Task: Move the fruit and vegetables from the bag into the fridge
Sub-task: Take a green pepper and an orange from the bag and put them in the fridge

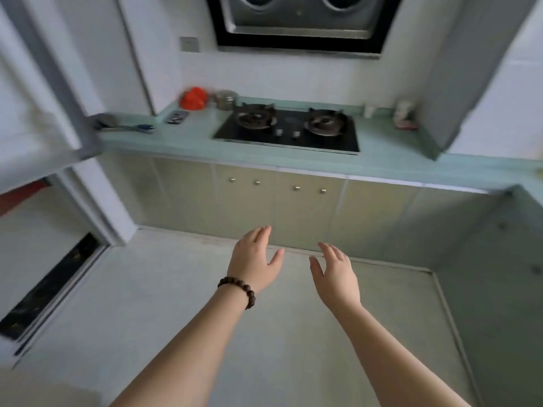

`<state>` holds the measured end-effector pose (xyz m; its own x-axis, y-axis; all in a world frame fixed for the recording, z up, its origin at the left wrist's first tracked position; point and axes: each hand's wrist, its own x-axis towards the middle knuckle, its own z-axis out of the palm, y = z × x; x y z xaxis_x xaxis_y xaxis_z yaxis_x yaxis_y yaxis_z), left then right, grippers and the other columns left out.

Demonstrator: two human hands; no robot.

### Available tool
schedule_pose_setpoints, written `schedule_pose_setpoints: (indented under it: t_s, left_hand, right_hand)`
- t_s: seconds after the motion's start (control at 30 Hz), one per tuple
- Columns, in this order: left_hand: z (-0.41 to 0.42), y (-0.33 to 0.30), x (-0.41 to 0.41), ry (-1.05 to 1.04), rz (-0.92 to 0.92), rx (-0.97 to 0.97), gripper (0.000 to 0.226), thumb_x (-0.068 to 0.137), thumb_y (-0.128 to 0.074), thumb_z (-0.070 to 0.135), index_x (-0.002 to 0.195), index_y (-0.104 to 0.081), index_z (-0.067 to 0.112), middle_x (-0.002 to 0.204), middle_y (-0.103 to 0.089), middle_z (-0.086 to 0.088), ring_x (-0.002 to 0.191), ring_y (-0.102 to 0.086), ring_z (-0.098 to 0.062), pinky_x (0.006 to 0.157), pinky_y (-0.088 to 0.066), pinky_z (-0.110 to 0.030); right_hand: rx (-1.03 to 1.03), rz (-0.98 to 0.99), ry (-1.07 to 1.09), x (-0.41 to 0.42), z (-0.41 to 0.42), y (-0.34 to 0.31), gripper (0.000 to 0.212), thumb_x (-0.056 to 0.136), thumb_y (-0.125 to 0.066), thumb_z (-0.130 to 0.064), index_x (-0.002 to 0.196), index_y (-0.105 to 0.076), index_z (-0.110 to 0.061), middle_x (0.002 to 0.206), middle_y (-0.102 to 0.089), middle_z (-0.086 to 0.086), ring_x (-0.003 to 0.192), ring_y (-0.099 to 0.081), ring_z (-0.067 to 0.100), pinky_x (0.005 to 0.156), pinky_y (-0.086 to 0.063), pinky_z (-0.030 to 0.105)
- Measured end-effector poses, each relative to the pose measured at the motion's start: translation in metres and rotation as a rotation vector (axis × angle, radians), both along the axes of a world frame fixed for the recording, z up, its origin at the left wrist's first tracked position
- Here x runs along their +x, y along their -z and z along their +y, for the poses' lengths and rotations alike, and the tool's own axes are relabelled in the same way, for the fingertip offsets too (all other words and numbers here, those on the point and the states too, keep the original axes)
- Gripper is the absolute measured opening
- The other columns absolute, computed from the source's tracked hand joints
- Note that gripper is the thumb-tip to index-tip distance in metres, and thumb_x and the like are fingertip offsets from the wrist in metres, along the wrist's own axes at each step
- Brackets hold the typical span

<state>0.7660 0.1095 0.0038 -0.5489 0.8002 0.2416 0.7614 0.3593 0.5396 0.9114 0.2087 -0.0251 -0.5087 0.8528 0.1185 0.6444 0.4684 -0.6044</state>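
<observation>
Both bare hands reach forward over the pale floor, empty, fingers loosely spread, palms down, a small gap between them. The left hand (255, 259) wears a dark beaded bracelet (238, 290) at the wrist; the right hand (336, 276) is bare. Far beyond the left hand, a red bag (194, 97) sits on the green counter (188, 139), left of a 2-burner stove (289, 127). The picture is blurred at the far left.

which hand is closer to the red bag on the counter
Left. The left hand, with the bead bracelet, is out over the floor below and slightly right of the red bag. The right hand is further right, under the stove.
</observation>
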Motion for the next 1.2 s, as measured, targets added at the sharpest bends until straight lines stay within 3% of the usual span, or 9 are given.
schedule_pose_setpoints:
  t_s: [0.23,0.5,0.87,1.2]
  left_hand:
    - [0.179,0.014,0.137,0.363,0.006,-0.049,0.058,0.088,-0.056,0.034,0.138,-0.042,0.007,0.143,-0.044,-0.007,0.133,-0.038,-0.022,0.110,-0.028,-0.032]
    - [0.307,0.028,0.267,0.698,0.007,-0.109,0.059,0.090,-0.052,0.036,0.141,-0.037,0.010,0.147,-0.038,-0.007,0.137,-0.030,-0.019,0.113,-0.021,-0.028]
    - [0.497,0.060,0.359,0.958,0.027,-0.187,0.060,0.091,-0.048,0.040,0.143,-0.034,0.014,0.149,-0.035,-0.003,0.139,-0.026,-0.015,0.115,-0.019,-0.030]
    - [0.721,0.039,0.416,1.166,0.086,-0.201,0.060,0.092,-0.046,0.042,0.144,-0.032,0.015,0.150,-0.034,-0.003,0.140,-0.025,-0.015,0.116,-0.020,-0.034]
  right_hand:
    - [-0.025,-0.004,0.351,0.155,0.116,0.017,0.045,0.095,-0.046,-0.032,0.136,-0.043,-0.016,0.143,-0.044,-0.001,0.134,-0.033,0.017,0.106,-0.033,0.031]
    - [-0.067,-0.006,0.725,0.293,0.185,0.031,0.042,0.096,-0.044,-0.033,0.134,-0.046,-0.015,0.142,-0.044,-0.001,0.135,-0.031,0.017,0.107,-0.029,0.029]
    - [-0.123,0.006,0.979,0.371,0.335,0.060,0.040,0.096,-0.043,-0.034,0.132,-0.048,-0.017,0.142,-0.042,-0.003,0.136,-0.027,0.014,0.105,-0.032,0.029]
    - [-0.089,0.010,1.158,0.428,0.531,0.033,0.038,0.095,-0.047,-0.032,0.128,-0.051,-0.014,0.130,-0.051,0.002,0.125,-0.040,0.019,0.102,-0.033,0.030]
